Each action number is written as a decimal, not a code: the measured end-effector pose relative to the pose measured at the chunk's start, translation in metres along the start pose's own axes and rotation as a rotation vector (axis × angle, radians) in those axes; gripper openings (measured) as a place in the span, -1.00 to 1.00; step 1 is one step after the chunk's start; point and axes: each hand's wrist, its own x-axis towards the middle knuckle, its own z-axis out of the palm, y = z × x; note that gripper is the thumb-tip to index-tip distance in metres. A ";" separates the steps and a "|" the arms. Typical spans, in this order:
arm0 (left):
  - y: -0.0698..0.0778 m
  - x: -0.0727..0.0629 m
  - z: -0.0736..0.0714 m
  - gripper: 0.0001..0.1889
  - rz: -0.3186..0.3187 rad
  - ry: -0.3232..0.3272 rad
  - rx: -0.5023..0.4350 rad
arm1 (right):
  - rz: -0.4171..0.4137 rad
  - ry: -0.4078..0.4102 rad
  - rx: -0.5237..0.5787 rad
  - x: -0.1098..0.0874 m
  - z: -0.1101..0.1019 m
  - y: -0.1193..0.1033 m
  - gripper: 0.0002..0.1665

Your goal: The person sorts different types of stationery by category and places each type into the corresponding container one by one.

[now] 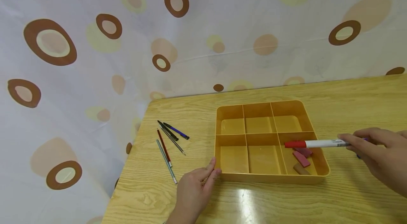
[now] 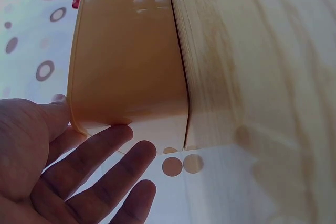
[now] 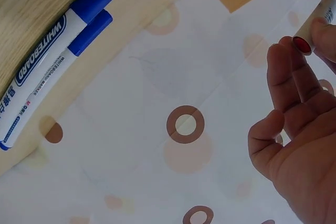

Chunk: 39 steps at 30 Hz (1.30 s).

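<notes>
Where the pale cloth (image 1: 82, 118), printed with brown-ringed ovals, meets the wood-grained table (image 1: 143, 199), slim pencils (image 1: 166, 162) with straight shafts and dark-barrelled pens (image 1: 167, 130) lie loosely grouped. To their right, the left hand (image 1: 194, 188) rests on the near-left corner of a smooth, orange-yellow tray (image 1: 254, 178), its fingers relaxed and spread, thumb and fingertips touching the outer walls without wrapping round them. Thin dividers split the rounded rectangle into six compartments; the near-right one holds slanted pink blocks (image 1: 301, 159) and a brown block (image 1: 300, 169), all matt. Above them hangs the glossy red cap of a white cylindrical marker (image 1: 321, 143), its barrel crossing over the tray's right wall. Whether it touches the rim I cannot tell. Thumb and fingertips of the right hand (image 1: 379, 146) pinch its rear end. Blue-capped whiteboard markers (image 3: 58, 38) lie side by side on the table.
</notes>
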 end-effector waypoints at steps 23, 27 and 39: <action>0.002 0.001 -0.002 -0.64 -0.019 -0.015 -0.005 | -0.072 -0.208 0.063 0.022 0.003 -0.044 -0.08; 0.002 0.001 -0.002 -0.64 -0.025 -0.021 -0.005 | -0.112 -0.304 0.071 0.022 0.003 -0.047 -0.69; 0.002 0.001 -0.001 -0.63 -0.026 -0.020 0.002 | -0.124 -0.291 0.068 0.027 0.006 -0.067 -0.20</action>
